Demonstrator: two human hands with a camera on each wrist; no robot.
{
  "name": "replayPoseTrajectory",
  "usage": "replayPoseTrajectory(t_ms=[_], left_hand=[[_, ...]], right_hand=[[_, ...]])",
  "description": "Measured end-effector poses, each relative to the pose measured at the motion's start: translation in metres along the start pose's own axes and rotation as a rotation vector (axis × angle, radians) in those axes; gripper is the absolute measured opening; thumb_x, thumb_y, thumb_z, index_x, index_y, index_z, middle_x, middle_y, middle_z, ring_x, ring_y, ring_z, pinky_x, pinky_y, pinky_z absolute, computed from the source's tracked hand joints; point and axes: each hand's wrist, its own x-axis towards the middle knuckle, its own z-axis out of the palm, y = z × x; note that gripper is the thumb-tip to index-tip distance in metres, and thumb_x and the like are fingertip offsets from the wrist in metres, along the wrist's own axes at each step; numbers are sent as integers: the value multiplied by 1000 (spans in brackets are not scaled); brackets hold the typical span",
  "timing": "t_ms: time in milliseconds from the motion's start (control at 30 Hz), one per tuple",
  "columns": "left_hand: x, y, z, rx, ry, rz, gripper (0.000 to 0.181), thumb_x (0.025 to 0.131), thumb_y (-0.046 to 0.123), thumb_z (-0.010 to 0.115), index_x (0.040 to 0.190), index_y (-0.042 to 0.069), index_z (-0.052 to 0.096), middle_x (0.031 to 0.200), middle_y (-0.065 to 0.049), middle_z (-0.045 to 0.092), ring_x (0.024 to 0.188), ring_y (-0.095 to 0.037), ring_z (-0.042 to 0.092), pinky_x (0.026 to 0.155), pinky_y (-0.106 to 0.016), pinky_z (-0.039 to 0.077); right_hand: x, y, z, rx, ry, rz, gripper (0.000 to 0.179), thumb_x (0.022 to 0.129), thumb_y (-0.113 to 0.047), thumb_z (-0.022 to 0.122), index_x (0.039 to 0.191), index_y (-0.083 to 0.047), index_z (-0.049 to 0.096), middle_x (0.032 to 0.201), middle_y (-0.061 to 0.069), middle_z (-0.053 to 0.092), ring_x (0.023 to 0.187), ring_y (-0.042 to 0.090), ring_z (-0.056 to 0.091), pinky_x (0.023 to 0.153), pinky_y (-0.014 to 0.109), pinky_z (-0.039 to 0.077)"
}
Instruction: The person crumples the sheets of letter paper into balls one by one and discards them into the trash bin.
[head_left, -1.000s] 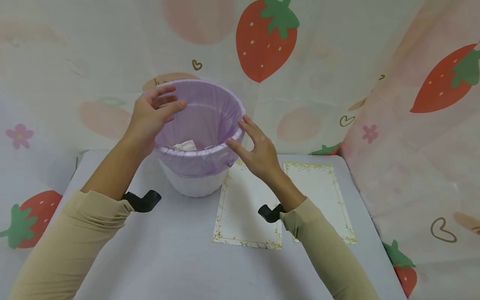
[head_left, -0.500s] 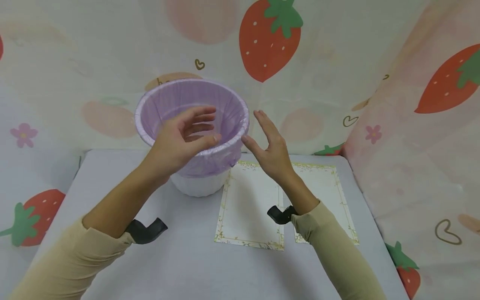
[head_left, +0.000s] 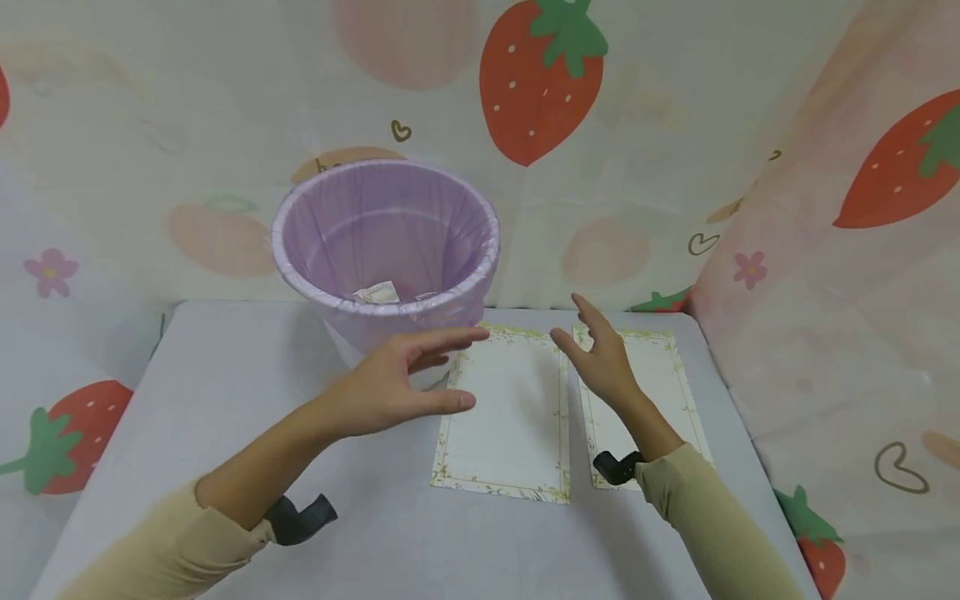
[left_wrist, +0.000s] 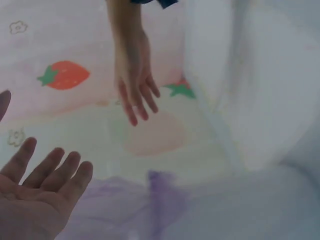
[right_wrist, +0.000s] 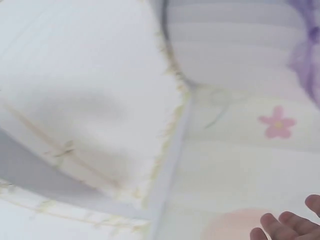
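Note:
A white bin (head_left: 341, 343) lined with a purple plastic bag (head_left: 405, 225) stands at the back left of the table. Crumpled white paper (head_left: 377, 293) lies at its bottom. My left hand (head_left: 397, 383) is in front of the bin, fingers extended and thumb apart, holding nothing. It overlaps the bin's lower front and the left edge of one bordered sheet of paper (head_left: 510, 417). To the right, my right hand (head_left: 603, 358) hovers over a second bordered sheet (head_left: 663, 387), its fingers spread. The left wrist view shows the right hand (left_wrist: 134, 75) with nothing in it.
Both sheets lie flat, side by side, on the pale cloth-covered table (head_left: 420, 542). Behind the table hangs a strawberry-print backdrop (head_left: 630, 167), and it continues along the right side.
Both hands have come away from the bin's rim. My left hand has passed across the bin's mouth, then down in front of it; my right hand has moved right and down.

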Motion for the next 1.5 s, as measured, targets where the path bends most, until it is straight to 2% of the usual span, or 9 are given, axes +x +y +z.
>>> replayPoseTrajectory(t_ms=[100,200,400,500,733,833,1000,1233,1500], left_hand=[[-2,-30,15,-78,-62,-126,63,88,25,77,145,20,52,149,4,48,140,-18,41,115,-41,33],[-4,-63,33,-139,-61,-260,63,88,27,76,145,16,51,150,-2,47,141,-27,39,113,-47,34],[-6,-120,46,-169,108,-552,70,87,29,76,150,15,46,152,-16,42,141,-38,36,112,-57,32],[-6,-138,46,-164,187,-629,76,87,26,74,153,14,38,157,-20,33,144,-41,28,114,-61,24],[-5,-162,48,-112,252,-616,86,84,18,76,157,11,30,164,-11,18,146,-44,21,114,-59,25],[-3,-168,50,-96,245,-598,87,83,15,76,157,12,29,164,-13,18,146,-45,21,114,-58,25],[0,-175,54,-89,235,-586,92,83,14,76,159,12,23,165,-14,15,149,-40,13,119,-55,15],[5,-182,61,-93,223,-622,93,85,20,76,160,18,21,164,-18,13,150,-40,8,118,-58,12],[10,-183,66,-87,247,-645,87,87,22,72,159,17,24,162,-21,18,149,-41,13,118,-59,15]], right_hand=[[-9,21,2,-17,-36,60,72,101,-41,58,158,-14,25,161,14,27,142,36,35,112,56,32],[-14,37,4,4,-76,141,70,102,-37,57,159,-13,24,160,19,27,139,40,40,108,57,37],[-20,60,9,135,-175,372,69,103,-31,54,159,-10,20,153,30,33,135,45,42,105,56,41],[-23,71,13,199,-183,442,66,105,-26,50,158,-6,19,147,31,41,132,43,47,106,53,42],[-30,86,23,256,-167,475,56,102,-2,36,157,-2,22,146,34,41,122,42,53,98,48,47],[-32,91,28,222,-167,497,57,101,-2,37,157,-3,24,147,32,41,119,38,53,87,38,48],[-33,94,34,199,-145,536,55,102,-7,40,156,-6,30,148,29,42,110,32,51,76,29,45],[-34,92,36,186,-162,493,54,101,-7,40,155,-3,31,147,30,43,137,40,40,100,46,44],[-34,88,38,208,-163,492,52,104,-11,40,154,-2,31,148,29,41,140,41,36,111,55,34]])
